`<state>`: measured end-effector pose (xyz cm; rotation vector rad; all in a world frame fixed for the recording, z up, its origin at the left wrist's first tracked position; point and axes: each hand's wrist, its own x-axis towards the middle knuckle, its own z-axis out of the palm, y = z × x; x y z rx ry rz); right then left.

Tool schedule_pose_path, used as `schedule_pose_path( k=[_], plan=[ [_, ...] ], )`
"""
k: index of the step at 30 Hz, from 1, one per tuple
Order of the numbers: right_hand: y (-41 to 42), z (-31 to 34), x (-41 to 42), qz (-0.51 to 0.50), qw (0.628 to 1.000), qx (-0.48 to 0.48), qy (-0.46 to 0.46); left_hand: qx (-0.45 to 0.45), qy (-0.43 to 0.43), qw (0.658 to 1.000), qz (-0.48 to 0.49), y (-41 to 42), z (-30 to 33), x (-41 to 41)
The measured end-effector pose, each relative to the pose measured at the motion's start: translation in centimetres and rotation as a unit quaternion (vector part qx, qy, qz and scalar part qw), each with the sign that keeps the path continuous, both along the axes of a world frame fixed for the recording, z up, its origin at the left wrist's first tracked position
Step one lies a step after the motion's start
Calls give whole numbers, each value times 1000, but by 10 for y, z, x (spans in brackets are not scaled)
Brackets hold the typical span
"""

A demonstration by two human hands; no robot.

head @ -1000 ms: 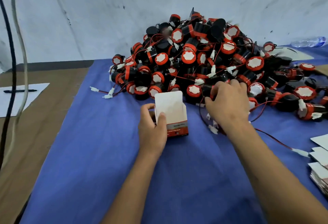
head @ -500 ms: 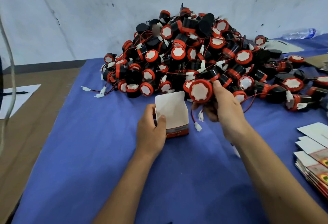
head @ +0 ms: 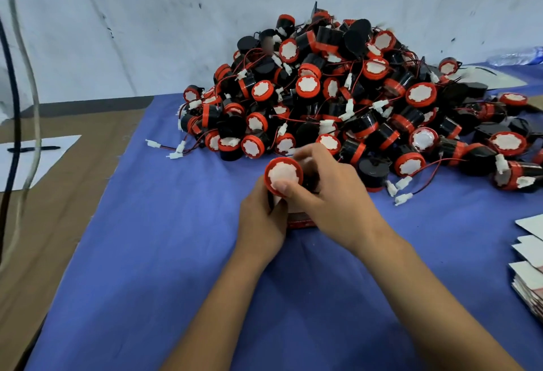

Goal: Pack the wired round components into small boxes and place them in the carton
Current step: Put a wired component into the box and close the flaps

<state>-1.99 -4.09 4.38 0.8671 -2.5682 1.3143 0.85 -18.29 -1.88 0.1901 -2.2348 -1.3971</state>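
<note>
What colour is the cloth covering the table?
Blue cloth, clearest in the head view.

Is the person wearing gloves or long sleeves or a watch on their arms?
No. The left hand and right hand are bare, with no gloves and no rings showing. Both forearms are bare as far as the picture reaches: no sleeves, watch or bracelet in view.

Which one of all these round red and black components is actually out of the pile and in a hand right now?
The component gripped by the right hand over the small box, its red-rimmed white face toward the camera. The rest lie heaped behind.
</note>
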Motion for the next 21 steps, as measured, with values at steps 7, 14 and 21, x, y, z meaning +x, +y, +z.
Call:
schedule_pose_path(
  k=[7, 14, 21],
  plan=[
    [15, -4, -4, -65, 995, 37, 59, 65, -31, 997, -29, -4, 7, 1],
    [1, -17, 0, -134, 974, 109, 147, 212, -25, 976, -53, -2, 13, 2],
    [-9, -15, 7, -155, 972, 147, 102, 276, -7, 954, -114, -7, 14, 5]
  ],
)
